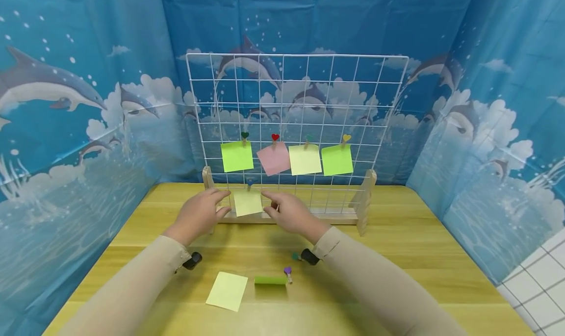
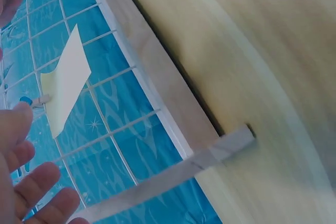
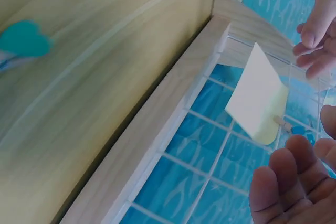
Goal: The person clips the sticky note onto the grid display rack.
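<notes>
A pale yellow sticky note [image 1: 247, 202] hangs low on the white wire grid [image 1: 304, 103], held at its top by a small clothespin with a blue heart [image 1: 249, 184]. My left hand [image 1: 200, 213] is just left of the note, fingers loosely spread and holding nothing. On the other side, my right hand [image 1: 289, 211] has its relaxed fingers close to the note's right edge, also with nothing in them. Both wrist views show the note [image 2: 71, 80] tilting out from the grid at its bottom, with a gap between it and the fingers [image 3: 265, 195].
Higher up hang two green notes [image 1: 237, 156] [image 1: 337, 160], a pink note [image 1: 273, 158] and a yellow note [image 1: 305, 159], each clipped. On the table lie a yellow note [image 1: 227, 291], a curled green note [image 1: 270, 280], a purple-heart clothespin [image 1: 288, 274] and a teal-heart clothespin [image 3: 25, 40]. Wooden feet [image 1: 364, 201] support the grid.
</notes>
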Demonstrator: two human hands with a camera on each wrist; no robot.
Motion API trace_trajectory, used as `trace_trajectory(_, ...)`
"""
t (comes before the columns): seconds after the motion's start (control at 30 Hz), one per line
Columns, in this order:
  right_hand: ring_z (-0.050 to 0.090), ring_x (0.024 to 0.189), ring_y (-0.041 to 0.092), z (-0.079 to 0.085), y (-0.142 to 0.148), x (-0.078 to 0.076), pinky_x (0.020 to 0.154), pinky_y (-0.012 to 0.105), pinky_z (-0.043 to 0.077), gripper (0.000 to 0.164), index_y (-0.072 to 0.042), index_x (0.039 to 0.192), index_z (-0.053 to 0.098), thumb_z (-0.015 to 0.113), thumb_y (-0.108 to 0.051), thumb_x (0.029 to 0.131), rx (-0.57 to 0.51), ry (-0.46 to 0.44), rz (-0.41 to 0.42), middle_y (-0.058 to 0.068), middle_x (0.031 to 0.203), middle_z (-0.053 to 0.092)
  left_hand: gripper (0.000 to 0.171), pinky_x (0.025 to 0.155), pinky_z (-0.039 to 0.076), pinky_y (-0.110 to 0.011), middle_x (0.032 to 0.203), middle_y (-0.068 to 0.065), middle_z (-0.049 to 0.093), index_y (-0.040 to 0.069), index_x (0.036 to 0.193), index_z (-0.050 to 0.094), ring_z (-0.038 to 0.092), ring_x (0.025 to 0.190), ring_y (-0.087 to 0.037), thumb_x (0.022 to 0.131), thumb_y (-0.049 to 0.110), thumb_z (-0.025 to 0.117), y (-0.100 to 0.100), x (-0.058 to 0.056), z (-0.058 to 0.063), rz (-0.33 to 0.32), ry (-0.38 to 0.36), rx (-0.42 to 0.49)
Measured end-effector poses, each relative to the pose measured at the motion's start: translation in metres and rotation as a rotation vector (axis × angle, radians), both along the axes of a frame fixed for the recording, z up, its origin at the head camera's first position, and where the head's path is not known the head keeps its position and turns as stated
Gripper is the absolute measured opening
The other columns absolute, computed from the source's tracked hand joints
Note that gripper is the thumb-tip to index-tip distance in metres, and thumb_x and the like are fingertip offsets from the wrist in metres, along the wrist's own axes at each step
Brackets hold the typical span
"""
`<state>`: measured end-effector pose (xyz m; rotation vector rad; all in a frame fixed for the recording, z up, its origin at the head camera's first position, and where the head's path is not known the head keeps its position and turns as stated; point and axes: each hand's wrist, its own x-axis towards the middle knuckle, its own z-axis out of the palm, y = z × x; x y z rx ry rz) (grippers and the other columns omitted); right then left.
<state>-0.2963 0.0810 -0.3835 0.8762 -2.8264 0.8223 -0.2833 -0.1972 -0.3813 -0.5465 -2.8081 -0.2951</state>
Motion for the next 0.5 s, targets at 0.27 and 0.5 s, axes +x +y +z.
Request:
trace_trajectory(0.27, 0.066, 0.101, 0.018, -0.007, 0.02, 0.006, 0.084, 0.037, 0.057, 0.048, -0.014, 0.153, 0.057, 0.064, -0.025, 0.107, 0.027, 0.022, -0.006, 0.008, 0.124, 0.07, 0.05, 0.106, 0.054, -0.055, 0.14, -0.013, 0.066, 0.009, 0.144, 0.065, 0.066, 0.125, -0.036, 0.101, 0.035, 0.072, -0.013, 0.015, -0.003, -0.064, 0.034, -0.02)
trace_trajectory(0.5, 0.067, 0.118, 0.026, -0.014, 0.036, 0.01, 0.096, 0.047, 0.058, 0.048, -0.013, 0.154, 0.055, 0.062, -0.025, 0.108, 0.066, -0.002, 0.031, 0.013, 0.134, 0.069, 0.056, 0.11, 0.05, -0.059, 0.145, -0.014, 0.065, 0.011, 0.146, 0.064, 0.063, 0.132, -0.039, 0.1, 0.042, 0.072, -0.018, 0.029, -0.009, -0.084, -0.005, -0.053)
